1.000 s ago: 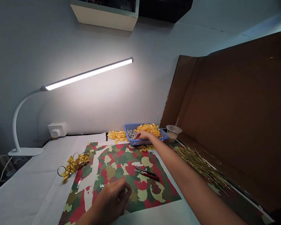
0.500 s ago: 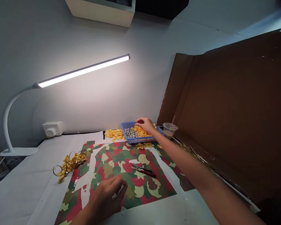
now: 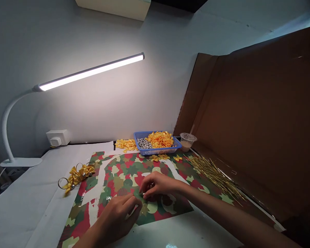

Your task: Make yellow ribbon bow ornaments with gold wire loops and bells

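My right hand [image 3: 158,186] is over the patterned mat [image 3: 124,162], its fingers curled round a small silver ball [image 3: 152,185] that shows between them. A bright speck sits at its fingertips. Close beside it, my left hand [image 3: 121,212] is closed in a pinch; whatever it holds, if anything, is too small to see. Behind the hands stands a blue basket [image 3: 157,151] with silver balls [image 3: 144,143] on its left side and yellow ribbon bows [image 3: 160,139] heaped on its right. The thread snips on the mat are hidden by my right hand.
A bunch of golden bows on rings [image 3: 79,175] lies at the left. More yellow bows [image 3: 126,144] are left of the basket. Gold twist ties [image 3: 214,174] lie at right, beside a large cardboard sheet [image 3: 255,113]. A lidded cup [image 3: 187,142] and a lamp [image 3: 93,71] stand nearby.
My right hand has come back from the basket to the mat near my left hand, now with a silver ball in it. It covers the snips. The left hand has hardly moved.
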A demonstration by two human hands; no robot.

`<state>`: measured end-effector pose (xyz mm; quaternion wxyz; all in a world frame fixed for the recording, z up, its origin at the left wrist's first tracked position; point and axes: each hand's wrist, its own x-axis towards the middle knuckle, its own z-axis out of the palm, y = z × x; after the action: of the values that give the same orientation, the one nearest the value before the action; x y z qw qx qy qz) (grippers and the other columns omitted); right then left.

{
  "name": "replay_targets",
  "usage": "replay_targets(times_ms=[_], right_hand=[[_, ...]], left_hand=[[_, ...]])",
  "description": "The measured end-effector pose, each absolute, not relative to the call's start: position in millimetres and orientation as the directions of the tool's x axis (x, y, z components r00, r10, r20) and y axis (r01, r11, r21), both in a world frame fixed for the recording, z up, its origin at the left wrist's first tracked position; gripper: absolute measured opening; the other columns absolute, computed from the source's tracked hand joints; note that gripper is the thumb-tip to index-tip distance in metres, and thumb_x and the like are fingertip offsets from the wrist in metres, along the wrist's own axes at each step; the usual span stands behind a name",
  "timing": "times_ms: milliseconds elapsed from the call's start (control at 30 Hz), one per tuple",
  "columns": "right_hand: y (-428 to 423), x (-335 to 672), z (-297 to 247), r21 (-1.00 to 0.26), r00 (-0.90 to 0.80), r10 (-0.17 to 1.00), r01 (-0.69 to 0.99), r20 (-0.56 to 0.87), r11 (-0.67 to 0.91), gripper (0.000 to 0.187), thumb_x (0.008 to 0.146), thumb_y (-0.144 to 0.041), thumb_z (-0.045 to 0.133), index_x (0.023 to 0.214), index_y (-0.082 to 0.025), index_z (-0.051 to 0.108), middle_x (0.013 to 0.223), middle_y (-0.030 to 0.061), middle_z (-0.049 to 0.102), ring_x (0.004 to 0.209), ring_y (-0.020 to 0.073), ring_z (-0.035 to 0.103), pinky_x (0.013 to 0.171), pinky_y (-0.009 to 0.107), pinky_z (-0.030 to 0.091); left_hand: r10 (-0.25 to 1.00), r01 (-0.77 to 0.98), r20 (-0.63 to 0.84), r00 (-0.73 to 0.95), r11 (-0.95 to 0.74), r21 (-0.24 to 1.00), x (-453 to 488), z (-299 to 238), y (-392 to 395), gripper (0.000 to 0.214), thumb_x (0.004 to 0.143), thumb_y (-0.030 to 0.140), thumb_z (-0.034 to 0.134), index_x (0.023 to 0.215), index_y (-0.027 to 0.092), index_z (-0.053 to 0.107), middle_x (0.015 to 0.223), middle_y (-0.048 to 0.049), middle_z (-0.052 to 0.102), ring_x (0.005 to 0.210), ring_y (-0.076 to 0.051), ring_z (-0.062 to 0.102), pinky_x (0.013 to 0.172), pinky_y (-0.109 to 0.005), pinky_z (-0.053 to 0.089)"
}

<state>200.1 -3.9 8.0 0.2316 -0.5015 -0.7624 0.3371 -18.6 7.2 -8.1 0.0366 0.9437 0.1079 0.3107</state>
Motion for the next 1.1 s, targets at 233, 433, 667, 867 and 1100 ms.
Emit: replay_targets(times_ms=[233, 433, 667, 867, 1100], right_hand=[[80, 184, 36, -0.555, -0.089, 0.977, 0.811, 0.192, 0.183, 0.017, 0.09, -0.026, 0.059, 0.101, -0.014, 0.064, 0.103, 0.0067, 0.066, 0.092, 0.018, 0.063, 0.083, 0.037, 0.051], [127, 134, 17, -0.421, -0.014, 0.987, 0.904, 0.16, 0.081, 0.029, 0.091, -0.03, 0.057, 0.117, -0.016, 0.057, 0.12, 0.0088, 0.058, 0.103, 0.0221, 0.06, 0.086, 0.043, 0.052], [134, 129, 3, -0.371, 0.054, 0.994, 0.928, 0.097, -0.014, 0.029, 0.092, -0.031, 0.057, 0.118, -0.017, 0.057, 0.12, 0.0088, 0.059, 0.101, 0.0216, 0.061, 0.085, 0.042, 0.052], [111, 131, 1, -0.461, -0.076, 0.994, 0.882, 0.074, 0.101, 0.026, 0.092, -0.03, 0.056, 0.113, -0.016, 0.059, 0.115, 0.0078, 0.061, 0.098, 0.0204, 0.062, 0.084, 0.042, 0.053], [39, 136, 10, -0.682, -0.296, 0.944, 0.662, 0.143, 0.31, 0.017, 0.085, -0.017, 0.062, 0.101, -0.021, 0.065, 0.091, 0.001, 0.072, 0.08, 0.0138, 0.067, 0.072, 0.025, 0.053]], left_hand=[[0.15, 0.119, 0.667, 0.73, -0.989, 0.092, -17, -2, 0, 0.016, 0.084, 0.007, 0.043, 0.079, 0.02, 0.051, 0.055, 0.0018, 0.059, 0.042, -0.01, 0.05, 0.043, -0.022, 0.033], [0.03, 0.006, 0.755, 0.655, -0.999, 0.034, -15, -12, -6, 0.018, 0.081, 0.005, 0.041, 0.077, 0.018, 0.051, 0.052, 0.004, 0.05, 0.037, -0.009, 0.037, 0.038, -0.023, 0.027], [-0.075, -0.073, 0.762, 0.643, -0.997, -0.037, -15, -11, -13, 0.015, 0.077, 0.009, 0.044, 0.067, 0.018, 0.05, 0.054, 0.0027, 0.047, 0.04, -0.009, 0.034, 0.035, -0.024, 0.024], [-0.127, -0.118, 0.723, 0.68, -0.991, -0.064, -15, -16, -23, 0.012, 0.069, 0.009, 0.044, 0.063, 0.019, 0.047, 0.056, 0.004, 0.046, 0.04, -0.008, 0.034, 0.033, -0.024, 0.024], [-0.087, -0.112, 0.712, 0.697, -0.994, -0.012, -14, -20, -29, 0.008, 0.071, 0.014, 0.048, 0.066, 0.02, 0.047, 0.059, 0.0055, 0.053, 0.036, -0.006, 0.035, 0.031, -0.024, 0.023]])
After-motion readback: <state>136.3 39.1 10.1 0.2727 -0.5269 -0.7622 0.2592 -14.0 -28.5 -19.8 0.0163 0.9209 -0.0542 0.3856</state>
